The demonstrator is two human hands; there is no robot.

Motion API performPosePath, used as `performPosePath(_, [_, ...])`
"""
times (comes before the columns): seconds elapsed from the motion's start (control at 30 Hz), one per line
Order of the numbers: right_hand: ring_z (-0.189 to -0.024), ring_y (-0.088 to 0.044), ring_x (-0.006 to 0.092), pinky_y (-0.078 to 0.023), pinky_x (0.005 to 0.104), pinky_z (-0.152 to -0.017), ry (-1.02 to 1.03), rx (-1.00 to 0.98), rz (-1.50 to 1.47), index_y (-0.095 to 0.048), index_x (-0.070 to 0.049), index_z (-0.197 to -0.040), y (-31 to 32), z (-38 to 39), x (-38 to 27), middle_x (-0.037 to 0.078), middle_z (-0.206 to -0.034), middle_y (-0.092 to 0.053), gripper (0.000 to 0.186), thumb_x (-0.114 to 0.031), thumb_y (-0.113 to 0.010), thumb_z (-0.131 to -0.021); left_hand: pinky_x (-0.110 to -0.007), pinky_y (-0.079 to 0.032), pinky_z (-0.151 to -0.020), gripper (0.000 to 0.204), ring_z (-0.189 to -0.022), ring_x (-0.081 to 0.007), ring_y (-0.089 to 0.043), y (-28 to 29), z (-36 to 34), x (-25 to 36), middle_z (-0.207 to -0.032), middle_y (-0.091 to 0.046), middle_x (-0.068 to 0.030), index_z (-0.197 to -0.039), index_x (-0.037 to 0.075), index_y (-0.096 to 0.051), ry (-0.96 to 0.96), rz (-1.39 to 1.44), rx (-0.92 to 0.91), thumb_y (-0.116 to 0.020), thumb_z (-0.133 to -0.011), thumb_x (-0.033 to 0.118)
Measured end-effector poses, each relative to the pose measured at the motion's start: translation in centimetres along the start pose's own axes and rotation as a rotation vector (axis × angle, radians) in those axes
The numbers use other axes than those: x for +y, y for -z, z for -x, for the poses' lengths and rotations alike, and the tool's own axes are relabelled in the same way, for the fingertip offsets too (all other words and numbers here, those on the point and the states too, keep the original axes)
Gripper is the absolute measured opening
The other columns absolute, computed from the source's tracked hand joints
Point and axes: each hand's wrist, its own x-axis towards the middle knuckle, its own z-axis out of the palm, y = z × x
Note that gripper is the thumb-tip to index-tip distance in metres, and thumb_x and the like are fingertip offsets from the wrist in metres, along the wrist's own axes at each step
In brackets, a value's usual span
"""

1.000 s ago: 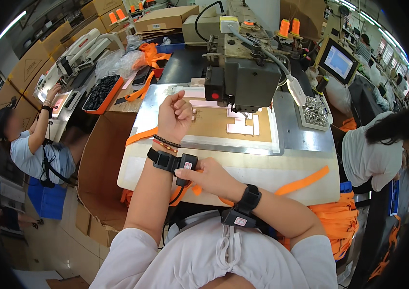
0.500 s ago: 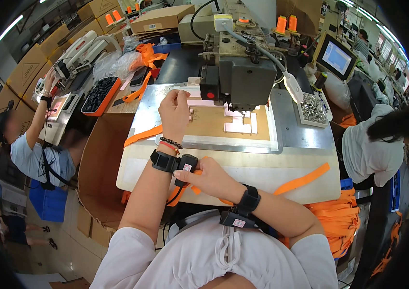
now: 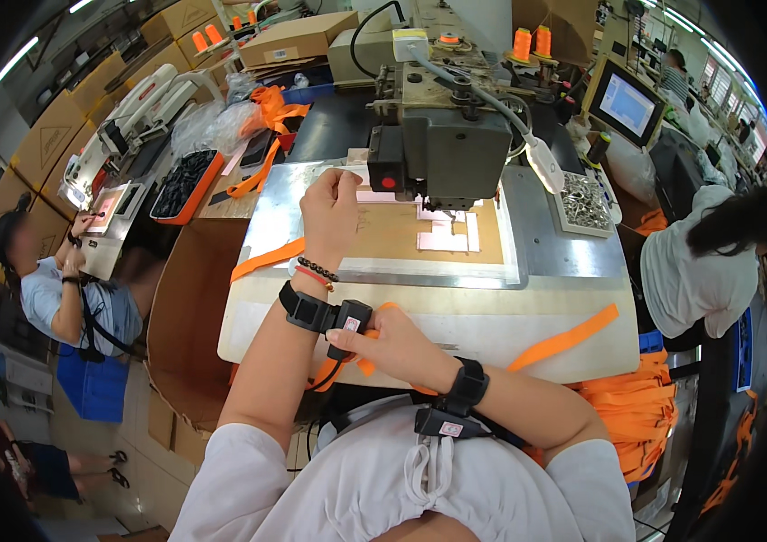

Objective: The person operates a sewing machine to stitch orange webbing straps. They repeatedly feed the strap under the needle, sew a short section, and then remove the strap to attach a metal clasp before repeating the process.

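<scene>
My left hand (image 3: pixel 329 215) is closed, with its fingertips curled over the left part of the sewing template (image 3: pixel 374 237); whatever is in the fingers is hidden. An orange webbing strap (image 3: pixel 268 259) comes in from the left edge of the plate and goes out of sight behind that wrist. Close to the left wristband, my right hand (image 3: pixel 392 345) pinches another orange strap (image 3: pixel 367 365), whose loose part hangs over the table's front edge. The head of a sewing machine (image 3: pixel 456 144) stands just beyond, above pink pieces (image 3: pixel 449 233) on the template.
An orange strap end (image 3: pixel 569 339) lies on the pale table (image 3: pixel 456 316). A tray of metal parts (image 3: pixel 585 206) sits at right, below a screen (image 3: pixel 627 104). Orange straps (image 3: pixel 632 406) are heaped lower right. A cardboard box (image 3: pixel 187 316) stands left; co-workers sit on both sides.
The co-worker at left has lowered a raised arm from their machine toward their lap. My two hands stay nearly where they were, with the view shifted slightly.
</scene>
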Motion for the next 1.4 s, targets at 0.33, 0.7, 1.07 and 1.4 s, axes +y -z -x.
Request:
performPosePath(0.33, [-0.066,-0.056,0.0074,-0.045,0.0239,-0.058,0.013,0.032,0.023,-0.069,0.002,-0.088,0.2,-1.2,1.0,0.006,-0.079,-0.068,0.037,-0.034,-0.068,-0.089,-0.022,-0.028,-0.038,0.024,-0.042,-0.0043,-0.039,-0.1,0.0,1.1,-0.054,-0.048,0.0018,-0.087,0.001,-0.064,0.311,0.414,-0.113,-0.050,-0.095,0.018])
performPosePath(0.7, [-0.071,-0.058,0.0078,-0.047,0.0241,-0.061,-0.074,-0.061,0.055,-0.068,0.000,-0.096,1.0,-1.0,0.7,0.006,-0.086,-0.068,0.037,-0.036,-0.067,-0.089,-0.022,-0.026,-0.039,0.022,-0.043,-0.0044,-0.032,0.2,0.6,2.3,-0.055,-0.043,0.0027,-0.089,0.001,-0.062,0.321,0.444,-0.127,-0.049,-0.096,0.018])
performPosePath(1.07, [-0.074,-0.061,0.0106,-0.050,0.0235,-0.067,0.049,-0.294,0.126,-0.066,0.001,-0.096,9.7,5.9,-3.8,0.006,-0.089,-0.066,0.023,-0.020,-0.067,-0.088,-0.023,-0.035,-0.049,0.024,-0.054,-0.0070,-0.043,1.6,10.8,6.1,-0.066,-0.048,0.0016,-0.111,0.004,-0.055,0.723,0.662,-0.320,-0.053,-0.093,0.020])
performPosePath(1.4, [-0.064,-0.050,0.0073,-0.038,0.0205,-0.054,-0.019,0.367,-0.395,-0.063,-0.004,-0.095,16.1,0.7,0.5,0.001,-0.084,-0.061,0.020,-0.023,-0.059,-0.090,-0.029,-0.051,-0.075,0.047,-0.085,-0.0135,-0.061,-3.8,6.6,3.6,-0.110,-0.060,-0.0095,-0.128,0.006,-0.049,0.746,0.509,-1.147,-0.050,-0.097,0.042])
